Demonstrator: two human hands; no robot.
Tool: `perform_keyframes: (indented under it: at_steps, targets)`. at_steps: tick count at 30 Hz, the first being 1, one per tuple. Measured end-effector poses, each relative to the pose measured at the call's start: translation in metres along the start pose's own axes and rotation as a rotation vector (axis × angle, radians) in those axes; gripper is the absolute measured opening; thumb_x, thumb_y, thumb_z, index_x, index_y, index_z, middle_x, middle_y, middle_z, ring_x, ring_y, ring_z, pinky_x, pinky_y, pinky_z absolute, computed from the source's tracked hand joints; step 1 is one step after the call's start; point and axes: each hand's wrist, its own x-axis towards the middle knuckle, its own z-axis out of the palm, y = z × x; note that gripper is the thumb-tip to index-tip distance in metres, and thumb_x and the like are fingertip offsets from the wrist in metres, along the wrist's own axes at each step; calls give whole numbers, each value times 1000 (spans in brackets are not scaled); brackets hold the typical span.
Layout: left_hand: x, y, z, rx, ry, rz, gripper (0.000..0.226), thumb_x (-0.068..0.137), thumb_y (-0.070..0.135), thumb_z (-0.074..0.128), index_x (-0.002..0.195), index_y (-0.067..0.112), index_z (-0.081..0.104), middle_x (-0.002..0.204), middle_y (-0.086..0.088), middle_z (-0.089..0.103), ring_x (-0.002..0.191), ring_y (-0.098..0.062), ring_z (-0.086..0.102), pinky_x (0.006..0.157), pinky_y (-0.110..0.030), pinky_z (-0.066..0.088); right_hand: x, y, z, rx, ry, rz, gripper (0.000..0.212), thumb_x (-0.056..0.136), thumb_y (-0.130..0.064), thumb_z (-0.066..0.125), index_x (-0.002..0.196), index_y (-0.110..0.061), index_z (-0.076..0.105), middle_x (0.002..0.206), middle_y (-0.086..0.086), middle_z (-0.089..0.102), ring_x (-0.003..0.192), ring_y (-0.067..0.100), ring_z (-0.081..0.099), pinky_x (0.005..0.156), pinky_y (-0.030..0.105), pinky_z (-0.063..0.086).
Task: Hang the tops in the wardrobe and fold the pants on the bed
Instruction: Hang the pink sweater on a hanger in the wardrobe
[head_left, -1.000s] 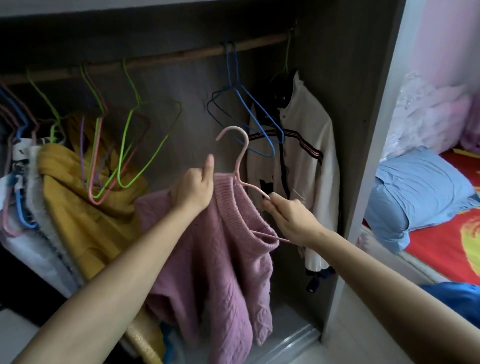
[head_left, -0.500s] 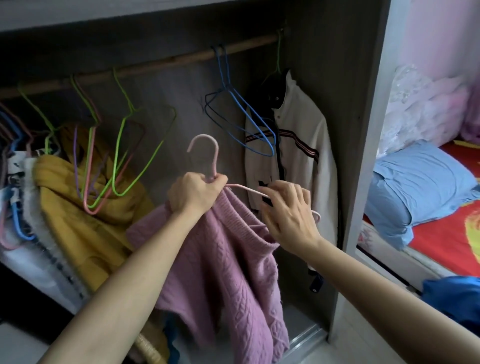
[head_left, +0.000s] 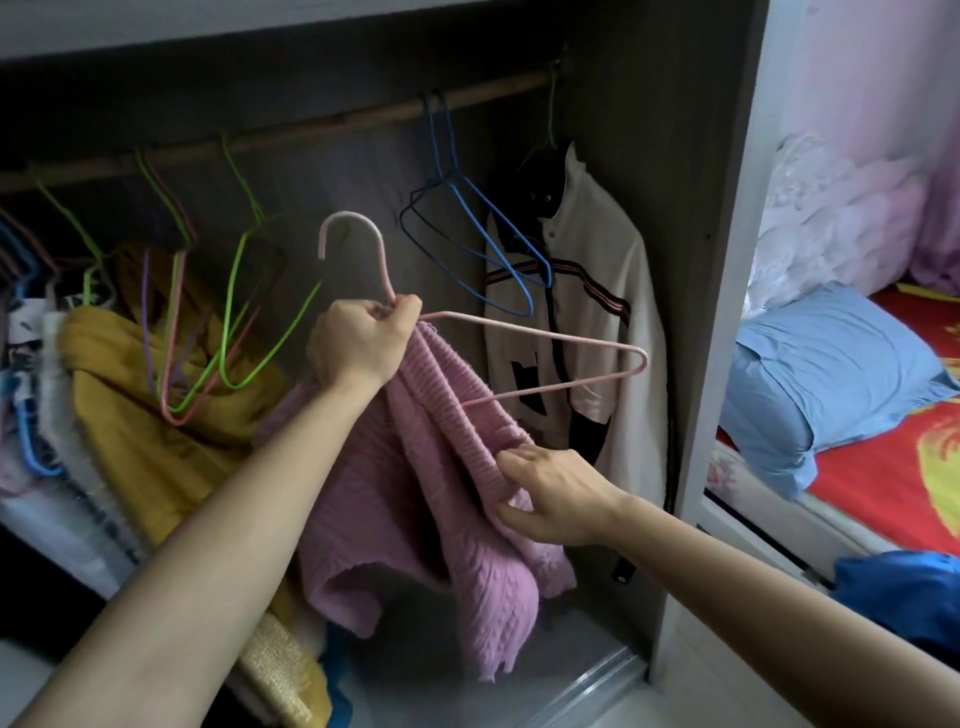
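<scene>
Nearest, the right hand (head_left: 558, 496) has its grip pinched closed on the ribbed neckline of the pink cable-knit sweater (head_left: 441, 519), which hangs low inside the open wardrobe. Above it, the left hand (head_left: 361, 345) is closed in a fist around the neck of the pale pink wire hanger (head_left: 519, 332), also bunching the sweater's upper edge; the hanger's right shoulder sticks out bare, clear of the knit, and its hook is off the rod. Farther back, the wooden wardrobe rod (head_left: 291, 136) carries empty green wire hangers (head_left: 244, 291), blue wire hangers (head_left: 483, 244) and a cream striped jacket (head_left: 597, 312). At right lies the bed with a red printed sheet (head_left: 883, 467).
</scene>
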Motion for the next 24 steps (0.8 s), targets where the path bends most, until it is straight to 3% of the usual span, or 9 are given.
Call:
perform_keyframes:
  at_steps: [4, 8, 11, 14, 18, 24]
  targets:
    - [9, -29, 0, 15, 23, -27, 63, 75, 62, 38, 66, 9, 71, 62, -12, 63, 67, -35, 60, 55, -32, 39, -18, 26, -18, 79, 9, 132, 21, 95, -44, 52, 89, -29, 39, 89, -13, 51, 72, 7, 49, 61, 30, 50]
    - [6, -51, 1, 112, -51, 23, 55, 75, 61, 35, 44, 18, 50, 45, 3, 43, 53, -30, 47, 47, -26, 28, -27, 54, -48, -19, 132, 101, 19, 97, -45, 52, 90, -29, 44, 89, -20, 51, 76, -2, 46, 66, 23, 50]
    - [11, -61, 3, 140, -89, 63, 53, 76, 60, 32, 44, 20, 43, 46, 2, 40, 53, -27, 44, 47, -26, 26, -29, 57, -61, -36, 143, 37, 20, 99, -46, 52, 100, -26, 53, 88, -21, 49, 77, -1, 52, 67, 17, 48]
    - [14, -72, 6, 147, -92, 136, 55, 77, 60, 29, 45, 19, 45, 50, -4, 47, 54, -29, 47, 47, -26, 26, -33, 59, -71, -78, 190, -9, 21, 99, -44, 54, 91, -25, 48, 79, -14, 48, 70, 7, 51, 61, 24, 48]
    - [11, -74, 14, 191, -68, 236, 69, 81, 59, 27, 59, 7, 66, 62, -19, 64, 61, -38, 59, 51, -29, 31, -36, 61, -80, -149, 197, -24, 33, 99, -41, 57, 81, -13, 53, 72, -4, 54, 64, 17, 55, 53, 38, 51]
    - [12, -77, 12, 252, -65, 253, 72, 81, 59, 26, 69, 5, 73, 68, -26, 66, 67, -47, 63, 57, -37, 46, -29, 55, -103, -264, 205, -105, 36, 100, -40, 56, 80, -10, 64, 70, 2, 60, 62, 25, 60, 50, 41, 50]
